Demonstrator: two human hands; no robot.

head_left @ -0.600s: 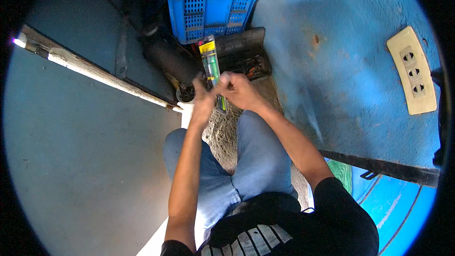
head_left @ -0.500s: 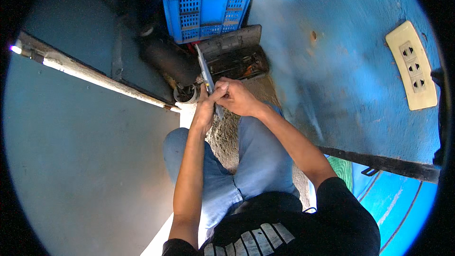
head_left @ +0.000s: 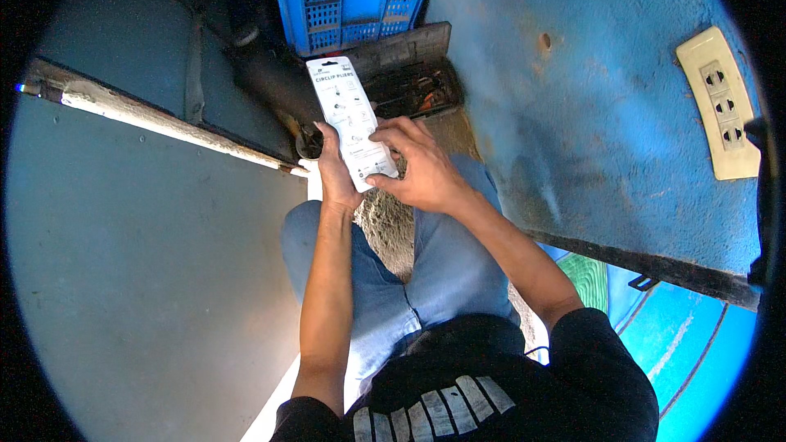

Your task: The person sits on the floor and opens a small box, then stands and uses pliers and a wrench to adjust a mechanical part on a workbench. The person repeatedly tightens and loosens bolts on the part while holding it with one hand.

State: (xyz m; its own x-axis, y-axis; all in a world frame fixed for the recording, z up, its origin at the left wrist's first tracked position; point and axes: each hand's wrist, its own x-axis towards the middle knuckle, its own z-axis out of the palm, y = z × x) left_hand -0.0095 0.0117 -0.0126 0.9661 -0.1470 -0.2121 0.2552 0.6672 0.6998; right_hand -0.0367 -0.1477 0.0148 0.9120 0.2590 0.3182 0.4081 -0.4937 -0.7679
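Observation:
A long white hang-card package (head_left: 344, 110) with small printed drawings lies tilted between my hands, its printed face toward me. My left hand (head_left: 336, 173) grips it from below along the left edge, thumb up the side. From the right, my right hand (head_left: 427, 170) has its curled fingers and thumb on the package's right edge and lower corner. Whatever the package contains is hidden behind the card.
Beyond the package sits an opened dark toolbox (head_left: 417, 90) with tools inside. A blue plastic crate (head_left: 360, 0) stands behind it. A blue wall with an outlet plate (head_left: 720, 106) rises at right; a grey panel (head_left: 164, 262) is at left. A dark cylinder (head_left: 274, 78) stands beside the toolbox.
The package has turned from edge-on to showing its broad printed face. My right hand has shifted from its middle to the right edge and lower corner.

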